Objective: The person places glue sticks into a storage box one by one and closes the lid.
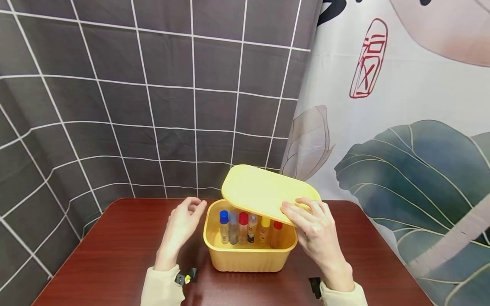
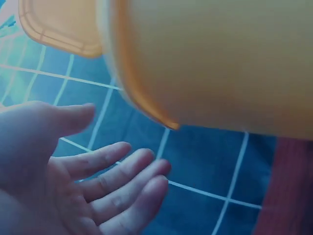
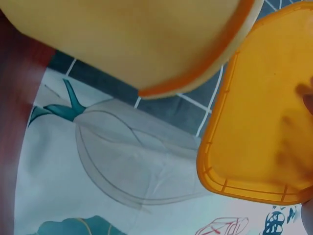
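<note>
A yellow plastic box [image 1: 250, 260] stands on the table with a row of several small clear tubes inside. Their caps are blue, red, yellow and other colours, such as the blue-capped tube [image 1: 224, 229] at the left end. My right hand [image 1: 319, 233] grips the yellow lid [image 1: 264, 189] by its near right edge and holds it tilted over the box's back right part. In the right wrist view the ribbed underside of the lid [image 3: 249, 142] shows, apart from the box. Left of the box rim, my left hand [image 1: 183, 223] is held up, its fingers loosely extended [image 2: 122, 169] and holding nothing.
The dark red wooden table [image 1: 115, 259] extends to both sides of the box. Behind it hang a dark grey curtain [image 1: 164, 106] with white grid lines and, to the right, a white cloth [image 1: 413, 93] printed with leaves. A dark strap device [image 1: 186, 276] sits on the left wrist.
</note>
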Demonstrator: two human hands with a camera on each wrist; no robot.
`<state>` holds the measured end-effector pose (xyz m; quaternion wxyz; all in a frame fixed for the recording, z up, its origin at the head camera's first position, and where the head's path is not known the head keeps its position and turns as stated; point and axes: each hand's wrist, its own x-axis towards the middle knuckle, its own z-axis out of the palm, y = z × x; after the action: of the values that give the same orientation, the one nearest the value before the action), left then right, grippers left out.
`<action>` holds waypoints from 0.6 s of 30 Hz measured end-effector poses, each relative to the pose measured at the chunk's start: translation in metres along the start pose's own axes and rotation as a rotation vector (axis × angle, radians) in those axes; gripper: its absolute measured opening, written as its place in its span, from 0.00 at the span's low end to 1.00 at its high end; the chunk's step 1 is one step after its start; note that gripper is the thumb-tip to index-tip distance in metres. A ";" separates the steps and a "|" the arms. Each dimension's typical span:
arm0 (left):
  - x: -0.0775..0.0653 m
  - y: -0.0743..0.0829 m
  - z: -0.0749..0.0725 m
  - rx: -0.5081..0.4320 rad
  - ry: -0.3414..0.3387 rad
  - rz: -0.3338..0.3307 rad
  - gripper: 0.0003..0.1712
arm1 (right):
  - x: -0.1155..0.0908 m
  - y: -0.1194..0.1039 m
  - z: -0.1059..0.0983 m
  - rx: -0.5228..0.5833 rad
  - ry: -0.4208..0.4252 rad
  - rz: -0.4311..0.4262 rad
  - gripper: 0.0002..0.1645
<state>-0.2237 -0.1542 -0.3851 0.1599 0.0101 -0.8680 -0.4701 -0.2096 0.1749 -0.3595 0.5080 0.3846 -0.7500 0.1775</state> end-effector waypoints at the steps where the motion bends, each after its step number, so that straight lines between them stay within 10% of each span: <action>1: 0.001 0.003 -0.002 -0.073 -0.001 0.000 0.23 | 0.001 -0.002 0.001 0.002 0.000 -0.012 0.18; 7: 0.005 0.017 -0.009 -0.565 -0.080 -0.038 0.36 | 0.007 -0.013 0.009 0.015 -0.003 -0.080 0.23; 18: 0.005 0.022 -0.007 -0.896 -0.310 -0.180 0.48 | 0.011 -0.026 0.021 0.000 -0.023 -0.196 0.22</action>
<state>-0.2231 -0.1486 -0.3621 -0.0241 -0.0547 -0.5893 -0.8057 -0.2050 0.1399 -0.3616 0.5143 0.4582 -0.7146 0.1223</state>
